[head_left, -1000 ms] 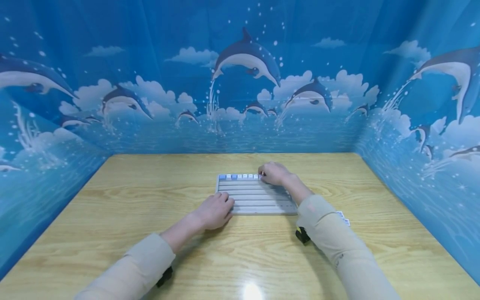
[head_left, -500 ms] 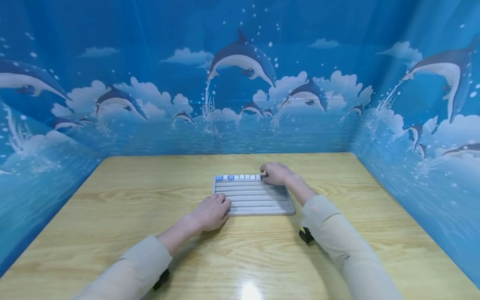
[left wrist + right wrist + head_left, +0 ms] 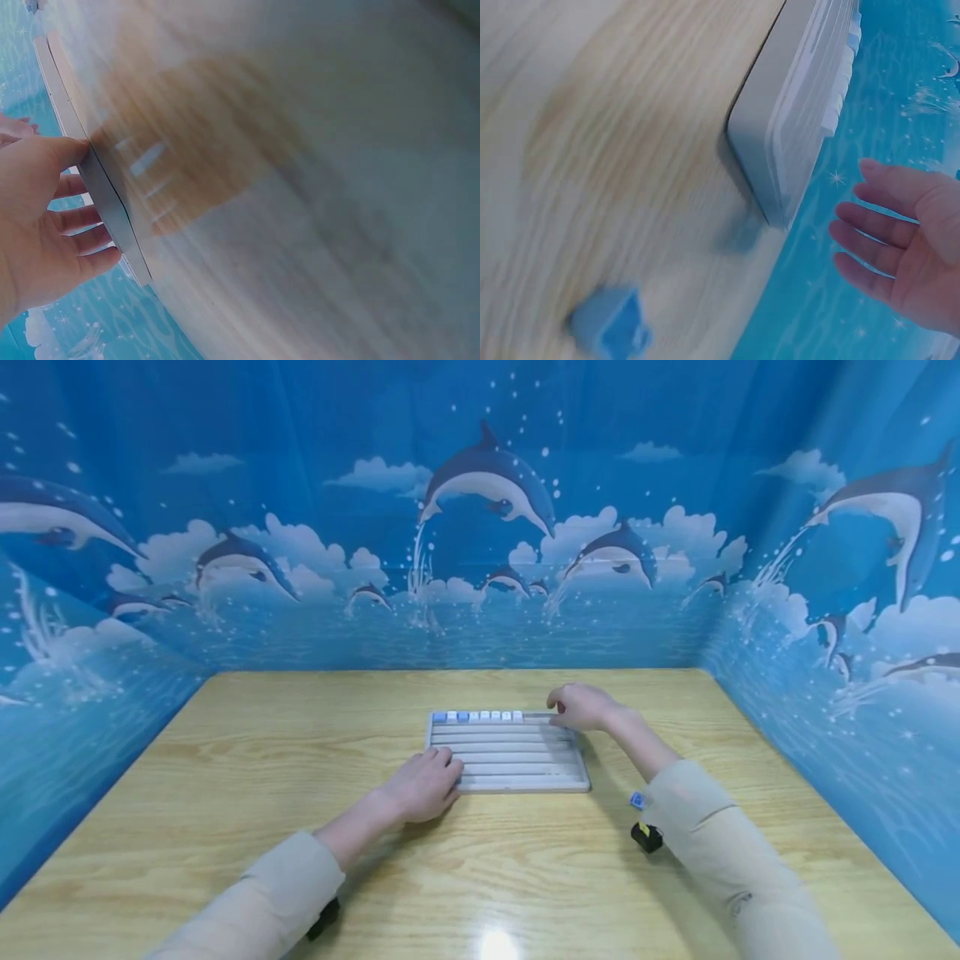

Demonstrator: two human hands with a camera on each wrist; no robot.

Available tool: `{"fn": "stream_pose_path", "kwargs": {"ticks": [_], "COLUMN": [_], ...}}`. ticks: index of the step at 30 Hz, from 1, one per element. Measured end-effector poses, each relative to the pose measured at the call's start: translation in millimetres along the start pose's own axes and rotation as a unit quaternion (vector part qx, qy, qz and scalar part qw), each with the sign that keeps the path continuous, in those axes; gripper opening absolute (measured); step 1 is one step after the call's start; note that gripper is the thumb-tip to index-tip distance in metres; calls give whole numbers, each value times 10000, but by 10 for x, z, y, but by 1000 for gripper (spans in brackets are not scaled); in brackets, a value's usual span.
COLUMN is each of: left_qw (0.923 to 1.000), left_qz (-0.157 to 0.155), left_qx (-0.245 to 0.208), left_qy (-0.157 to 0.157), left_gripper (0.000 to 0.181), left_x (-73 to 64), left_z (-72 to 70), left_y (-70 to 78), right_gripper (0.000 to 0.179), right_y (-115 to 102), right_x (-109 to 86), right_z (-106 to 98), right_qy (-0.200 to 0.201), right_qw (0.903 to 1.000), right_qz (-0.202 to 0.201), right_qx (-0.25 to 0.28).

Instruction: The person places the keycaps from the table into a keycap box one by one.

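Observation:
A pale grey tray with ridged rows (image 3: 517, 760) lies on the table in the head view. Along its far row stand blue and white keycaps (image 3: 484, 717), starting from the left end. My left hand (image 3: 423, 785) holds the tray's near left corner; the left wrist view has the thumb at the front side (image 3: 105, 199) and the fingers over the top. Above the far right corner is my right hand (image 3: 588, 706). In the right wrist view its slightly bent fingers (image 3: 870, 247) hold nothing and stand apart from the tray. A loose blue keycap (image 3: 613, 322) lies on the table.
That loose keycap is close to my right sleeve (image 3: 705, 810) in the head view. Black wrist devices (image 3: 647, 837) hang under both forearms. A blue dolphin-print curtain (image 3: 480, 627) encloses the wooden table (image 3: 247, 743) at the back and sides.
My right hand has left the end of the keycap row and moved right, uncovering the far row's right part. The loose blue keycap has come into view beside the sleeve. My left hand stays put.

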State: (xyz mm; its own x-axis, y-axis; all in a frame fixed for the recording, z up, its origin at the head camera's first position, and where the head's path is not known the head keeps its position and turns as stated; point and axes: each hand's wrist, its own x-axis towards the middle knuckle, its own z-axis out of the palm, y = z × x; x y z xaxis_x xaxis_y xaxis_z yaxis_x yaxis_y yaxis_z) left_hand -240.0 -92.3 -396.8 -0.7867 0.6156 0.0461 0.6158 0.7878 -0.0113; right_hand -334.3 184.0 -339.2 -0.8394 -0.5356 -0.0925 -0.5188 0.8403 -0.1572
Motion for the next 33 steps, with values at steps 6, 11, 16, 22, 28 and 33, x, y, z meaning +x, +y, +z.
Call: {"fn": "stream_pose_path", "kwargs": {"ticks": [6, 11, 16, 22, 28, 33], "left_qw": [10000, 10000, 10000, 10000, 10000, 9999], "left_qz": [-14, 0, 14, -5, -52, -57], "left_qx": [-18, -6, 23, 13, 9, 65], "left_qy": [-28, 4, 11, -9, -51, -85], "left_gripper": [19, 18, 18, 18, 18, 19], "left_x": [-6, -8, -8, 6, 16, 19], "left_z": [-12, -10, -5, 3, 7, 2], "left_y": [10, 9, 5, -5, -6, -7], "right_gripper": [30, 28, 24, 18, 21, 23], "right_y": [102, 238, 389, 470, 416, 337], "right_x": [-245, -452, -629, -813, -923, -963], "right_z": [-37, -57, -38, 23, 92, 155], "right_qy": [-181, -507, -868, -1294, -1466, -1515], "right_qw": [9998, 9987, 9957, 9871, 9832, 9833], "right_qz": [-23, 77, 195, 404, 505, 448], "right_qx": [-92, 29, 270, 846, 965, 899]}}
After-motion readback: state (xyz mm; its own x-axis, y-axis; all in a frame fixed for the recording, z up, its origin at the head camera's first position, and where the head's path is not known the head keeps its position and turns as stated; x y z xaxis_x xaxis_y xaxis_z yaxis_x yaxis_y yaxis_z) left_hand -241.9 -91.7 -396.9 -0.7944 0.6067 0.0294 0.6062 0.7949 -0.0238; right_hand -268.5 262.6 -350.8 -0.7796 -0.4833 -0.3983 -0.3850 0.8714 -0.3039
